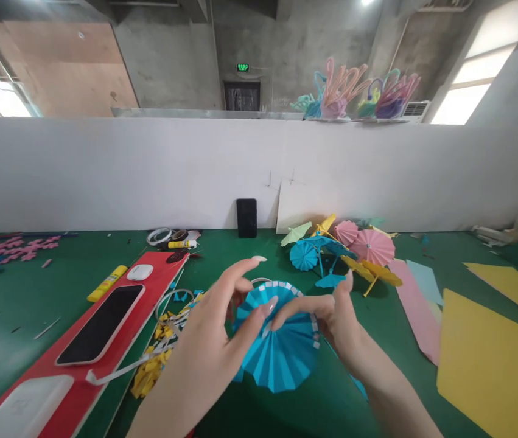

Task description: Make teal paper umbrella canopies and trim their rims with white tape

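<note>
A blue pleated paper disc, folded into a fan-like round with small white patches along its rim, is held over the green table. My left hand grips its left side, thumb on the upper face and the other fingers partly hidden behind the edge. From the right, my right hand bends its index finger onto the disc's centre while its thumb sticks up, clear of the paper. The remaining right fingers are hidden at or under the right rim. Just beyond the hands lie several small paper umbrellas.
Yellow paper and pink paper lie at right. Left are a red board bearing a phone, a glue stick, and yellow paper scraps. A white partition closes the table's back; a black phone leans there.
</note>
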A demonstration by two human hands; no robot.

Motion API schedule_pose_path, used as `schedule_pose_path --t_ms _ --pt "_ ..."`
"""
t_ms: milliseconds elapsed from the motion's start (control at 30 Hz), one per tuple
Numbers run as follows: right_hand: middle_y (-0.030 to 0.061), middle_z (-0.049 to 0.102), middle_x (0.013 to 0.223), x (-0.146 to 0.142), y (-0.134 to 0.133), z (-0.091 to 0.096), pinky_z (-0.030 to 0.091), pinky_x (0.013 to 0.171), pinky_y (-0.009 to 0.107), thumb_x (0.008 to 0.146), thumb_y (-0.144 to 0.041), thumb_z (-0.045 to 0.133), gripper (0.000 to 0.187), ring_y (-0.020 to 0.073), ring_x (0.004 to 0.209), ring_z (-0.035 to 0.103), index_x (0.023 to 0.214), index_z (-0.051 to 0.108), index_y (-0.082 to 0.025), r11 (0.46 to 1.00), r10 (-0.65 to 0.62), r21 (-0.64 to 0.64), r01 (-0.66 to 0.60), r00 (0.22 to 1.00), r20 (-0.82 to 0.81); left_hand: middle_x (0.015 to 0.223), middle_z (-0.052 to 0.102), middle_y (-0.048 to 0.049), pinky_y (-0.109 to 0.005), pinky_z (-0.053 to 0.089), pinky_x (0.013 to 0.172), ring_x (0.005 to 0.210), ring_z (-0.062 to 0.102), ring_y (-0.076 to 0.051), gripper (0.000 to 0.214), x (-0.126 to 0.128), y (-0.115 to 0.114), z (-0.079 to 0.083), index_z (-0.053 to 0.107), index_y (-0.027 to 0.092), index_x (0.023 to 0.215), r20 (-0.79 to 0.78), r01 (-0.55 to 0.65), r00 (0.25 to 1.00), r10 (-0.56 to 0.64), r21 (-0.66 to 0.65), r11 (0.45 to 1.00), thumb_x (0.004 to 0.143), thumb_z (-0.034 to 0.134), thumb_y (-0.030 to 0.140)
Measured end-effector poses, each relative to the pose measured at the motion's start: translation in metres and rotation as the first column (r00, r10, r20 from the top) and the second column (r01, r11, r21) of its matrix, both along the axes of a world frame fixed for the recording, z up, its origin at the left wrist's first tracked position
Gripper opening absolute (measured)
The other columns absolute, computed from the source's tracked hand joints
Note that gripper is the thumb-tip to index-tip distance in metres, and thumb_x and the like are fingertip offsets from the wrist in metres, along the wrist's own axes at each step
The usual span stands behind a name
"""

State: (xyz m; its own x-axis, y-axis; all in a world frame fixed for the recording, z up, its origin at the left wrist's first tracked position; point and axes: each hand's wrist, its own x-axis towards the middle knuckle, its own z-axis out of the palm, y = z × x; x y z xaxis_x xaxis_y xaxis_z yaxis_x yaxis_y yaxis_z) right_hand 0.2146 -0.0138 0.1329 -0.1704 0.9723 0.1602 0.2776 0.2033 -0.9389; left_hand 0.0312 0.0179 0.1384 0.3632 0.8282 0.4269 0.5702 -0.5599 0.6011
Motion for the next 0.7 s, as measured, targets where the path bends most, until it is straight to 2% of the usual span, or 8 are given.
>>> schedule_pose_path --t_ms 67,100,167,233,300,433,567,700 --pt "0.0031 0.072 0.098 -0.002 0.003 -0.006 0.049 0.087 0.039 0.09 -0.058 -0.007 0.086 0.0231 0.094 0.063 0.089 0.073 -0.027 0.992 0.083 -0.083 -0.093 0.99 -0.114 0.099 0.055 -0.0024 -0.024 0.048 0.072 0.09 0.055 -0.016 0.027 0.0 -0.005 0.002 0.046 0.028 0.116 0.043 -0.053 0.998 0.046 0.201 0.978 0.089 0.05 0.026" --pt "0.0033 0.07 0.106 -0.002 0.004 -0.008 0.048 0.089 0.04 0.09 -0.059 -0.004 0.082 0.0236 0.099 0.061 0.098 0.071 -0.026 0.983 0.122 -0.116 -0.142 0.979 -0.164 0.101 0.054 -0.0028 -0.026 0.047 0.076 0.094 0.053 -0.017 0.02 0.0 -0.007 0.003 0.05 0.027 0.108 0.061 -0.069 0.997 0.054 0.29 0.954 0.089 0.051 0.023" --pt "0.0026 0.063 0.12 -0.003 0.005 -0.012 0.045 0.093 0.04 0.09 -0.062 0.003 0.073 0.0231 0.108 0.057 0.115 0.063 -0.028 0.98 0.119 -0.132 -0.148 0.972 -0.202 0.096 0.054 -0.0019 -0.027 0.045 0.078 0.093 0.051 -0.017 0.013 0.002 -0.013 0.005 0.051 0.025 0.096 0.038 -0.02 0.999 0.005 0.39 0.921 0.087 0.051 0.016" --pt "0.0021 0.054 0.132 -0.004 0.005 -0.013 0.039 0.101 0.04 0.089 -0.065 0.012 0.066 0.0225 0.119 0.05 0.13 0.05 -0.028 0.98 0.124 -0.13 -0.15 0.974 -0.191 0.09 0.056 -0.0007 -0.027 0.043 0.077 0.088 0.051 -0.016 0.015 0.005 -0.017 0.005 0.051 0.024 0.094 -0.044 0.096 0.995 -0.086 0.389 0.916 0.086 0.051 0.012" --pt "0.0018 0.046 0.14 -0.006 0.004 -0.013 0.033 0.106 0.04 0.088 -0.066 0.018 0.066 0.0223 0.128 0.041 0.137 0.041 -0.029 0.978 0.121 -0.149 -0.144 0.981 -0.154 0.088 0.059 -0.0005 -0.028 0.043 0.075 0.084 0.052 -0.016 0.017 0.008 -0.02 0.004 0.052 0.023 0.098 -0.114 0.188 0.981 -0.157 0.36 0.914 0.086 0.05 0.011" --pt "0.0006 0.037 0.147 -0.009 0.002 -0.009 0.03 0.107 0.043 0.088 -0.066 0.021 0.065 0.0234 0.132 0.035 0.14 0.036 -0.03 0.972 0.076 -0.212 -0.104 0.988 -0.134 0.086 0.062 -0.0014 -0.029 0.042 0.073 0.082 0.053 -0.017 0.015 0.013 -0.019 0.0 0.053 0.021 0.1 -0.164 0.228 0.97 -0.18 0.347 0.91 0.088 0.048 0.013" --pt "0.0003 0.037 0.146 -0.011 0.002 -0.008 0.023 0.111 0.044 0.088 -0.065 0.027 0.061 0.0228 0.134 0.032 0.138 0.038 -0.031 0.97 0.039 -0.23 -0.072 0.989 -0.145 0.082 0.06 -0.0007 -0.028 0.042 0.074 0.078 0.053 -0.016 0.014 0.013 -0.018 -0.001 0.054 0.02 0.099 -0.177 0.261 0.961 -0.215 0.309 0.914 0.09 0.046 0.013" --pt "0.0038 0.046 0.139 -0.012 0.001 -0.009 0.024 0.11 0.047 0.086 -0.068 0.027 0.065 0.0249 0.134 0.031 0.138 0.039 -0.03 0.97 0.015 -0.237 -0.046 0.991 -0.132 0.08 0.059 -0.0011 -0.026 0.043 0.069 0.076 0.052 -0.015 0.019 0.013 -0.018 -0.001 0.054 0.019 0.105 -0.194 0.277 0.954 -0.229 0.272 0.922 0.092 0.041 0.012"
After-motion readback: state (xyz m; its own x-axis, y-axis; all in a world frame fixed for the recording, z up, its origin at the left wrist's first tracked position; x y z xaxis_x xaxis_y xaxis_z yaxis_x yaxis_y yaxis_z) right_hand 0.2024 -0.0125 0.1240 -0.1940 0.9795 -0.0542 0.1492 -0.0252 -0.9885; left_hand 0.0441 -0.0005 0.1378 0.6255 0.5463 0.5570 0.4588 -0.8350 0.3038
